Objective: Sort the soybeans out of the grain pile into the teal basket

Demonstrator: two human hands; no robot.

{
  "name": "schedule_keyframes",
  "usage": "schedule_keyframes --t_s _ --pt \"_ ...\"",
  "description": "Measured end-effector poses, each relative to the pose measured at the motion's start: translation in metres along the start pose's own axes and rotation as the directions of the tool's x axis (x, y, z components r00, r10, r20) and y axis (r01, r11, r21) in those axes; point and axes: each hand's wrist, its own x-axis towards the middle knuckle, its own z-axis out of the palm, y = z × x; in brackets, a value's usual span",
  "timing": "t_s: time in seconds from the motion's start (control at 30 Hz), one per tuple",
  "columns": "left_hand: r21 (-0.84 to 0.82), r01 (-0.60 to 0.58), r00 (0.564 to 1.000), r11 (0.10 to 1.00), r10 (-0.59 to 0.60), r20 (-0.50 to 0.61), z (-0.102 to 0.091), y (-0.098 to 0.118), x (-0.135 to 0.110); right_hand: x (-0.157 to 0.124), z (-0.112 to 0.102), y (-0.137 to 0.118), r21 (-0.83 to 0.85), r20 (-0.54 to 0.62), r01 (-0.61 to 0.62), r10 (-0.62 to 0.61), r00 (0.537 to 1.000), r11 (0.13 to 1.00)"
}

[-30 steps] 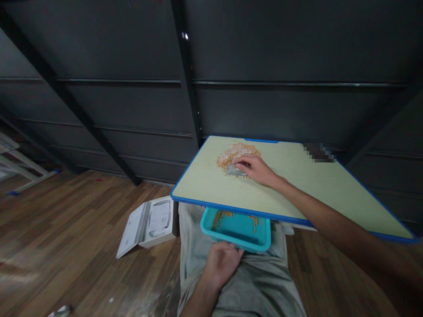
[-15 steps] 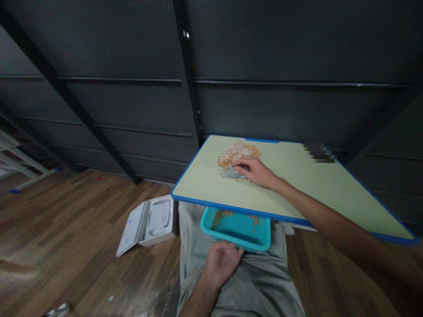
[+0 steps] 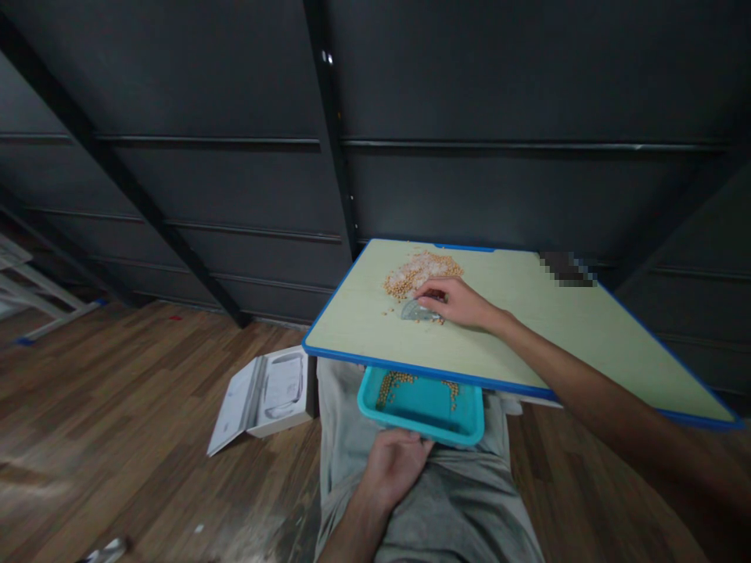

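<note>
My right hand (image 3: 461, 303) pinches a clear half-round plastic piece that looks like a protractor (image 3: 414, 310), held low over the tabletop. A few loose soybeans lie around and under it. Just beyond spreads a pile of soybeans (image 3: 397, 288) mixed with whitish grains (image 3: 418, 270). My left hand (image 3: 399, 461) grips the near rim of a turquoise plastic tray (image 3: 422, 432), its fingers partly hidden beneath. The tray rests on my lap, partly under the table's front edge, with soybeans (image 3: 384, 387) gathered along its far side and corners.
The small pale-green table (image 3: 563, 328) has a blue edge. A blurred-out dark object (image 3: 566, 268) lies at its back right. An open white box (image 3: 285, 391) sits on the wooden floor to the left. A dark panelled wall (image 3: 498, 94) rises behind.
My right hand has drawn the protractor slightly right and towards me, away from the pile, with a few soybeans beside it. My left hand and the tray stay almost in place.
</note>
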Motion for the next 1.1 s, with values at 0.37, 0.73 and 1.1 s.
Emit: schedule_keyframes --t_s 0.37,0.73,1.1 --pt "0.022 0.002 0.999 1.000 -0.001 -0.048 0.001 -0.001 -0.001 -0.001 -0.014 0.000 0.090 0.263 -0.174 0.145 0.954 0.981" --pt "0.005 0.008 0.998 1.000 -0.007 -0.066 -0.004 -0.001 0.000 -0.007 -0.005 -0.031 0.293 0.574 -0.413 0.187 0.797 0.862" --pt "0.035 0.015 0.998 0.999 -0.013 -0.058 -0.001 0.000 0.000 -0.008 -0.006 -0.025 0.335 0.535 -0.437 0.213 0.817 0.835"
